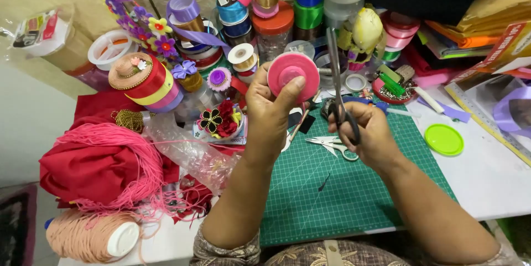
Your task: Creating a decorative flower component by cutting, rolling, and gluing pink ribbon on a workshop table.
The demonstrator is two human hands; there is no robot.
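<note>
Pinching a round pink ribbon spool (pixel 293 76) in your left hand (pixel 271 102), your right hand (pixel 362 127) grips black-handled steel scissors (pixel 338 86) upright just beside it; a red-labelled clear packet (pixel 38 32) lies far left.

Pink ribbon spool (pixel 293 75) held upright, face on; black-handled scissors (pixel 338 86) pointing up.

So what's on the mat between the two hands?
In the head view, small silver snips lie on the green mat between left hand and right hand.

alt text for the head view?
Left hand holds up a pink ribbon spool; right hand grips scissors, blades pointing up, over a green cutting mat. Ribbon rolls and red fabric crowd the table behind and left.
</note>
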